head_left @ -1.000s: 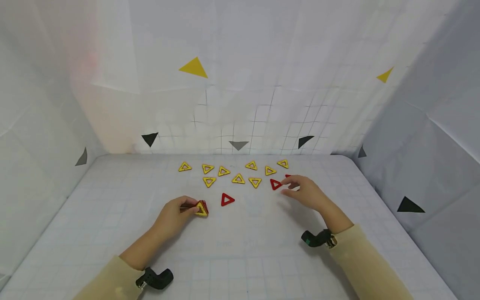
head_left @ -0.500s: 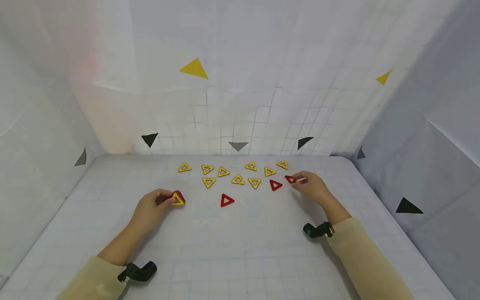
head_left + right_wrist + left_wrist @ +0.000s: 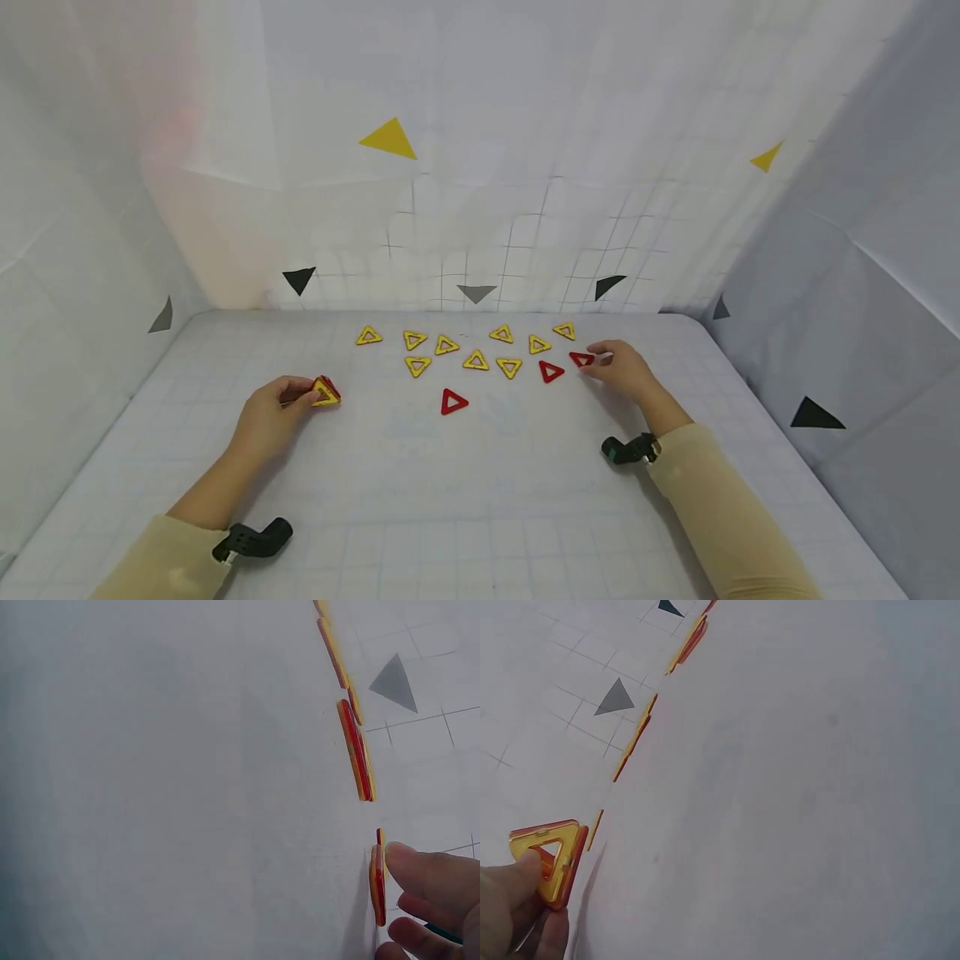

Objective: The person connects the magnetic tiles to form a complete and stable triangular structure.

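Note:
My left hand (image 3: 266, 421), at the left of the table, grips a small stack of triangle tiles, a yellow one (image 3: 571, 844) in front with red behind, thumb on the yellow face. On the right, the fingertips of my right hand (image 3: 624, 368) pinch a red triangle tile (image 3: 581, 354) lying at the end of the group. Just left of it is another red triangle tile (image 3: 543, 372). A third red triangle tile (image 3: 445, 402) lies nearer, between the hands.
Several yellow triangle tiles (image 3: 476, 367) are spread along the back of the white table (image 3: 480, 483). White sheets with a grid and stuck-on triangles form the back wall (image 3: 570, 125) and sides. Each wrist carries a black camera (image 3: 258, 540).
My left hand has moved left with its stack, away from the middle red tile. My right hand has shifted slightly right, from beside one red tile to the red tile at the far right.

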`<state>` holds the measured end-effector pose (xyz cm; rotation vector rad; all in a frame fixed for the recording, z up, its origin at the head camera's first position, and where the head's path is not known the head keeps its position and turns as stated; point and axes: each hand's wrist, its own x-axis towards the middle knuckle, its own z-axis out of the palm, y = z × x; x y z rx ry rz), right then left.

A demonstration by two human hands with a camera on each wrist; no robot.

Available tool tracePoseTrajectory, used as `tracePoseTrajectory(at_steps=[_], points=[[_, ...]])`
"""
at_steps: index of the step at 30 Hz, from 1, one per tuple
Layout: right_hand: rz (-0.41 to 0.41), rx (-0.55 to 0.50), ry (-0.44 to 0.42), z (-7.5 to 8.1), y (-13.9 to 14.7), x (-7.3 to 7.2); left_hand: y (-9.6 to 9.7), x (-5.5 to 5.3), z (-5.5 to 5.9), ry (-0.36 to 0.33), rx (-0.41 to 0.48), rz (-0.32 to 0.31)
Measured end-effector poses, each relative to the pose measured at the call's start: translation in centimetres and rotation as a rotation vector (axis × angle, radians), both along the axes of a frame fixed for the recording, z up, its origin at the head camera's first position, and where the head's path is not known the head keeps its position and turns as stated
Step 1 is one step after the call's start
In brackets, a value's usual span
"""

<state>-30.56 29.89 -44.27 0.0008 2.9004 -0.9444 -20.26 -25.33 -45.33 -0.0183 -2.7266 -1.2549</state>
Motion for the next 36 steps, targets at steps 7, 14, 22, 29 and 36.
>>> tracePoseTrajectory(at_steps=[7, 14, 22, 29, 36], points=[[0.004, 0.007, -0.028, 0.0, -0.2, -0.3, -1.3, 0.0, 0.6, 0.03, -0.021, 0.027], [0.025, 0.029, -0.028, -0.1, -0.3, -0.4, -2.9, -0.1, 0.6, 0.023, -0.047, 0.037], [0.04, 0.064, -0.019, -0.4, -0.3, -0.7, -4.7, -0.3, 0.3, -0.005, -0.082, 0.046], [0.032, 0.061, -0.015, -0.4, -0.3, -0.9, -5.4, -0.6, 0.0, 0.022, -0.092, 0.027], [0.019, 0.046, -0.024, -0.4, -0.3, -1.0, -5.6, -0.7, -0.1, 0.002, -0.092, 0.009]])
